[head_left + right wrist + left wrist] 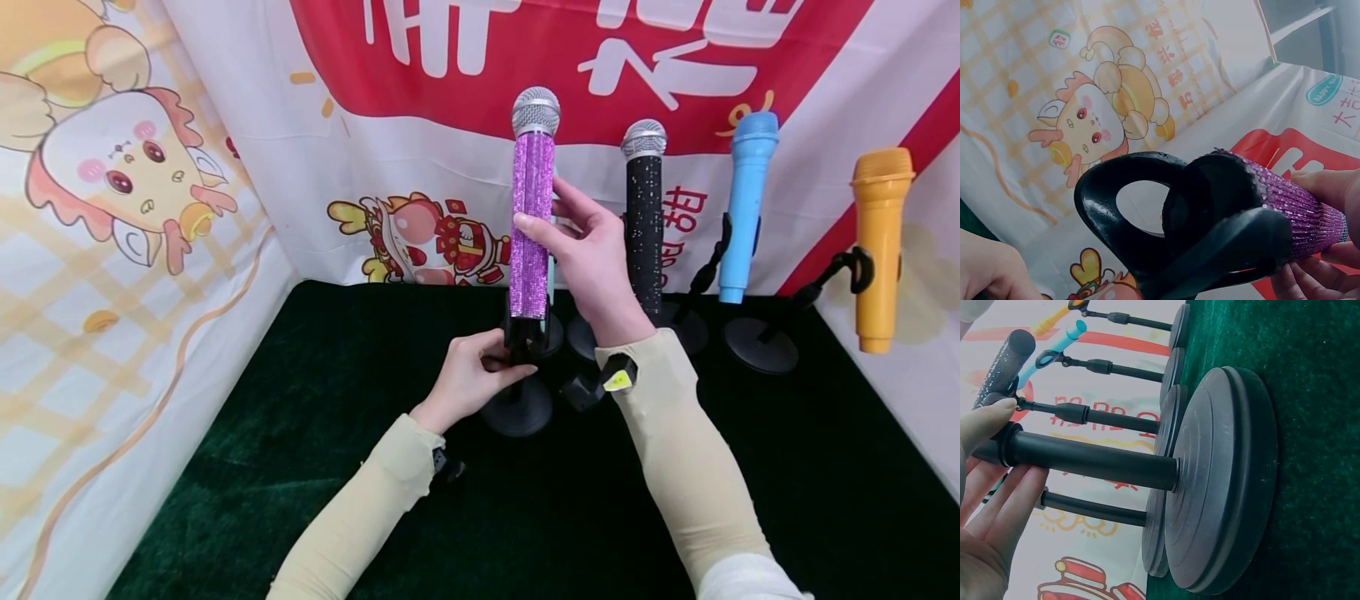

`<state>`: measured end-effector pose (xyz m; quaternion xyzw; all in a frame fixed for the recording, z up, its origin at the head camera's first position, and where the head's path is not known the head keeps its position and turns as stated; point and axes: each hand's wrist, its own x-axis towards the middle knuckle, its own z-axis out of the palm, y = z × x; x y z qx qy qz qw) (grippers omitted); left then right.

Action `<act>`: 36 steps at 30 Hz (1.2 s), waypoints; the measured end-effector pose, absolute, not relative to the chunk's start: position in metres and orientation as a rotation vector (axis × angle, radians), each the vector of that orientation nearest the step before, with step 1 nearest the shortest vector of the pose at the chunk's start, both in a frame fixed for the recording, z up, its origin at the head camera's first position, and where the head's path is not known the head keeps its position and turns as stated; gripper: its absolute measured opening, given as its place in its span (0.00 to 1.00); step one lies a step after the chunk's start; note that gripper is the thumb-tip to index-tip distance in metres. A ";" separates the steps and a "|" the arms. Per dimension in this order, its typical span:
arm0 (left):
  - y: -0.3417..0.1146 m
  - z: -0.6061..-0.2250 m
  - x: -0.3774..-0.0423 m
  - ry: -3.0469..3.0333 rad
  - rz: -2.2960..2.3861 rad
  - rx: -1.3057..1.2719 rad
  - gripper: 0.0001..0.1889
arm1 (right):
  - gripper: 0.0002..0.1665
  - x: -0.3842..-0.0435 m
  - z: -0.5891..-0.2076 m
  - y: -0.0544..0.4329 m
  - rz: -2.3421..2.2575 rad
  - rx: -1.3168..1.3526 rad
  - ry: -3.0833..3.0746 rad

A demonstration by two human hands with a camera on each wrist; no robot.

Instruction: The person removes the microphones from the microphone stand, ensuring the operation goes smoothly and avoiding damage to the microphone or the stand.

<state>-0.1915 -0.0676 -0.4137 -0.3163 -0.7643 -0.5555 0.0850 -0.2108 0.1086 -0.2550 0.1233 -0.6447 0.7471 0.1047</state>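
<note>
A purple glitter microphone (532, 225) with a silver mesh head stands upright in the head view. My right hand (596, 271) holds its body between thumb and fingers. In the right wrist view, its lower end lies against the black clip (1107, 187) of a microphone stand. Below that clip, my left hand (472, 371) pinches the stand's pole, thumb on one side and fingers on the other. The left wrist view shows the black pole (1097, 459) and its round base (1210, 481) on green cloth.
To the right stand a black glitter microphone (645, 225), a blue one (750, 200) and an orange one (881, 250). Another stand, with a pale green microphone mostly hidden, is behind the purple one. Printed white and red cloth hangs behind the dark green table cover (247, 475).
</note>
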 end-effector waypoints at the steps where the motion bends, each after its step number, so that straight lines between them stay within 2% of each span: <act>1: -0.068 -0.414 -0.191 -2.282 -1.656 -0.943 0.13 | 0.37 -0.211 -0.255 0.109 2.204 0.360 -1.900; 36: -0.067 -0.413 -0.190 -2.282 -1.651 -0.938 0.11 | 0.36 -0.218 -0.251 0.110 2.182 0.338 -1.912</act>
